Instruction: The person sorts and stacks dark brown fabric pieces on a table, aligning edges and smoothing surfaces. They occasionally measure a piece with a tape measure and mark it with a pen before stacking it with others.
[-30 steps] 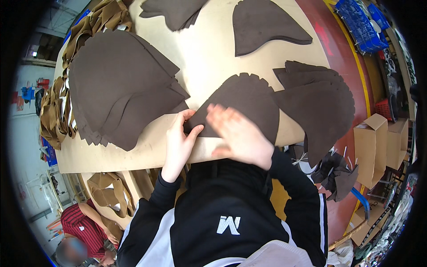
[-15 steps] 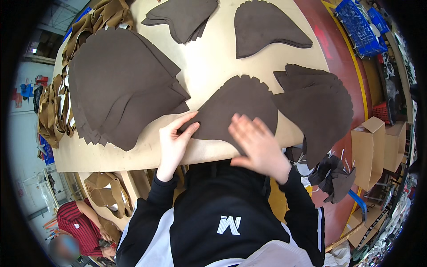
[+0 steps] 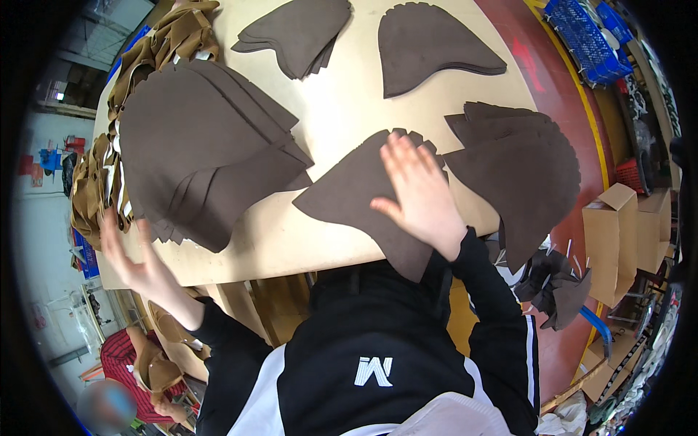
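My right hand (image 3: 418, 192) lies flat, fingers spread, on a dark brown scalloped cut piece (image 3: 356, 196) near the front edge of the pale work table (image 3: 342, 102); part of that piece hangs over the edge. My left hand (image 3: 131, 254) is open at the table's left front corner, beside a large stack of brown cut sheets (image 3: 203, 152), holding nothing. Another pile of scalloped brown pieces (image 3: 520, 171) lies just right of my right hand.
Two more stacks of brown pieces (image 3: 298, 33) (image 3: 429, 43) lie at the far side. Tan cut pieces (image 3: 94, 182) are heaped along the left edge. Cardboard boxes (image 3: 625, 232) and a blue crate (image 3: 582, 36) stand at right. A person in a red top (image 3: 134, 370) sits lower left.
My left hand has left the scalloped piece and swung out to the table's left corner. My right hand has slid up and flattened on the piece, which moved slightly right.
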`<state>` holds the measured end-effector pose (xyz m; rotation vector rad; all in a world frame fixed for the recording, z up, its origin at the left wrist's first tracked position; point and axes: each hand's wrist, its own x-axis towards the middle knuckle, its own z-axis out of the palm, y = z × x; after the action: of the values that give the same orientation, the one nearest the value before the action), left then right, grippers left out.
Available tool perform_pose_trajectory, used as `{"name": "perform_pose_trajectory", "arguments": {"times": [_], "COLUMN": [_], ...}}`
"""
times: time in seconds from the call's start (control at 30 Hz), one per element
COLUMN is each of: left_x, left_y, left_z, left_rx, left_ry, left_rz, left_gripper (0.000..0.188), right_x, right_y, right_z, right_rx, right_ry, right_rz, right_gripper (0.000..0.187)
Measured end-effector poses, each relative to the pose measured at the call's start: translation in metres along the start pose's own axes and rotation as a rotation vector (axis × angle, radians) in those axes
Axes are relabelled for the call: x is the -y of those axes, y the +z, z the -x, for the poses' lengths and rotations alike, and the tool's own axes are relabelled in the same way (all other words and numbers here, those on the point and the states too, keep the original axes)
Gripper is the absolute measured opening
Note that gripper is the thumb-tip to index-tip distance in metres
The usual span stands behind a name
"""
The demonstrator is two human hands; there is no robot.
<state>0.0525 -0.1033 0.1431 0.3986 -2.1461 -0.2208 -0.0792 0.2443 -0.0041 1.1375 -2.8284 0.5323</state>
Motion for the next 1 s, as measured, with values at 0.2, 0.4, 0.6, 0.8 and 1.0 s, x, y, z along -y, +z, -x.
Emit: {"name": "perform_pose_trajectory", "arguments": {"times": [0.2, 0.4, 0.6, 0.8, 1.0], "left_x": [-0.058, -0.055, -0.062, -0.061, -0.062], "left_y": [0.068, 0.09, 0.095, 0.096, 0.096], "left_z": [0.082, 0.11, 0.098, 0.104, 0.103], "left_rx": [1.123, 1.069, 1.087, 1.058, 1.063], "left_ry": [0.041, 0.074, 0.02, 0.005, 0.009], "left_rz": [0.488, 0.419, 0.466, 0.468, 0.479], "left_gripper": [0.066, 0.076, 0.078, 0.079, 0.079], "right_x": [0.05, 0.028, 0.008, 0.023, 0.023], "right_y": [0.003, -0.016, -0.011, -0.002, -0.002], "right_z": [0.034, 0.037, 0.015, 0.015, 0.015], "right_rx": [0.173, 0.301, -0.057, 0.025, 0.026], "right_ry": [-0.304, -0.421, 0.102, 0.035, 0.038], "right_rz": [-0.238, -0.744, -0.029, -0.007, 0.003], "right_gripper": [0.084, 0.066, 0.078, 0.08, 0.08]}}
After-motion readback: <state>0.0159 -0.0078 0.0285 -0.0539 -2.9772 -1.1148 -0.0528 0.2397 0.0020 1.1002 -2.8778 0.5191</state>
